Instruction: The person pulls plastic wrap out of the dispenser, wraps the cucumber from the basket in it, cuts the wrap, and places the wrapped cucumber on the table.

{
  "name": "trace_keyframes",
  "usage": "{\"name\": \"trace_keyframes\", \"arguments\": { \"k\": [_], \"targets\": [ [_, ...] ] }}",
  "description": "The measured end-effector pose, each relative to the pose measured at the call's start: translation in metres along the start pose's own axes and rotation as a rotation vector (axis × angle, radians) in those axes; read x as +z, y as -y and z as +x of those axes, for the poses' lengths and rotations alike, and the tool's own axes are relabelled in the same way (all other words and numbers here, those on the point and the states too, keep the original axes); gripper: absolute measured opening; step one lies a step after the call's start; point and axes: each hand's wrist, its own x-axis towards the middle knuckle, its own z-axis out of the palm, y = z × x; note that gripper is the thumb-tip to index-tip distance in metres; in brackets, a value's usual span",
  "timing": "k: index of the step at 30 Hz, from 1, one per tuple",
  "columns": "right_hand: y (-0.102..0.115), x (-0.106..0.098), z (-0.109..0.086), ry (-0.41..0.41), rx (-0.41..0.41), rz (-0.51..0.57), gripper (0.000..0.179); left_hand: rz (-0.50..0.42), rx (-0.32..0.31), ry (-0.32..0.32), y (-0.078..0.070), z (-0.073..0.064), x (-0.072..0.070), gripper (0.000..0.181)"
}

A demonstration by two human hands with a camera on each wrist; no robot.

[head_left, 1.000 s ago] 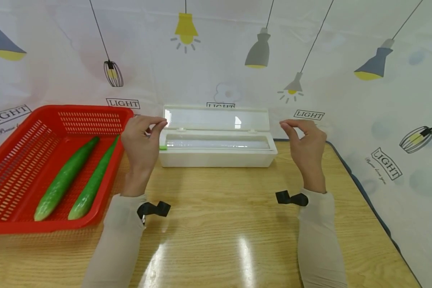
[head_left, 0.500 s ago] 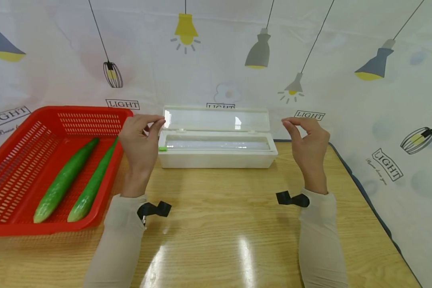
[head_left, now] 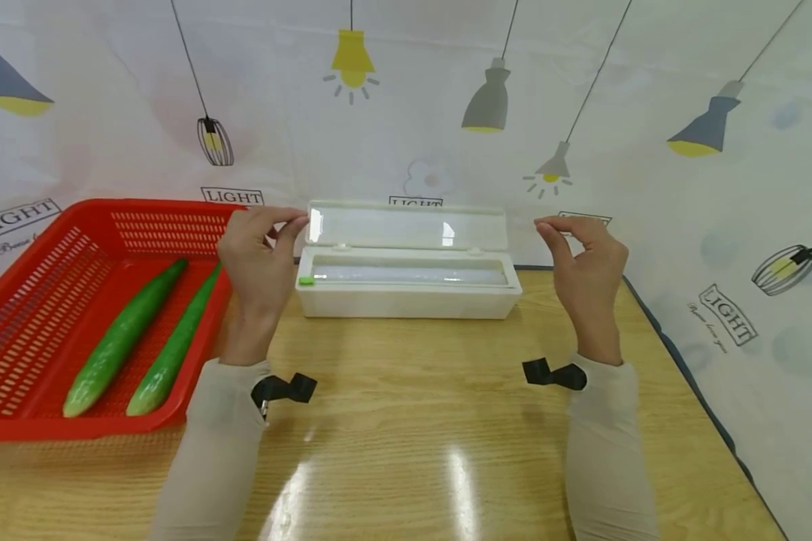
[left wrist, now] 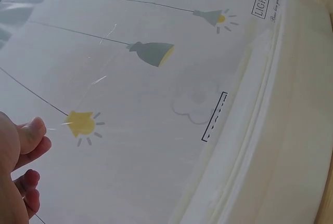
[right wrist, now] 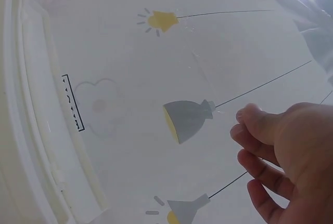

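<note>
Red plastic basket point(head_left: 61, 430) is at far L, same pos. as half a sec. ago, and the two cucumbers point(head_left: 125, 338) lie in it as before, side by side.

Next to the R, the L hand point(head_left: 260, 255) is now a bit higher and more to the left than in the prev. frame. Its thumb and index are closed tight in a pinch on clear film point(left wrist: 98, 80); a thin glint runs from the fingertips in the L wrist view.

In the middle, the white box point(head_left: 409, 303) stays on the wooden table point(head_left: 406, 421), no visible change, approx. b/w the two hands and below them.

The R hand point(head_left: 590, 259) is also slightly higher and more to the right, so the gap b/w the hands is wider; it now hides most of one LIGHT label on the cloth point(head_left: 406, 98). Thumb and index are pinched too, w/ the film's other side; the other fingers curl loosely.

How the box looks: long, low, plastic, w/ small green tab point(head_left: 306, 281) at its L end, see-through lid point(head_left: 379, 225) raised at the back, and glossy whitish roll point(head_left: 409, 273) inside. Film is almost invisible, w/ only fine creases.
</note>
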Motion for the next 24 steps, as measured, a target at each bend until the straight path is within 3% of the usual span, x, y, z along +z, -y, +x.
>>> {"name": "trace_keyframes", "arguments": {
  "k": [6, 13, 24],
  "targets": [
    [0.005, -0.004, 0.003, 0.015, -0.008, -0.011, 0.011, 0.004, 0.046, 0.012, -0.003, 0.006, -0.003, 0.008],
    [0.009, -0.009, 0.006, 0.023, -0.077, -0.026, 0.013, 0.036, 0.032, 0.050, -0.008, 0.010, -0.007, 0.006],
    [0.018, -0.018, 0.014, 0.020, -0.100, -0.039, 0.013, 0.024, 0.070, 0.065, -0.014, 0.019, -0.014, 0.014]
  ]
}}
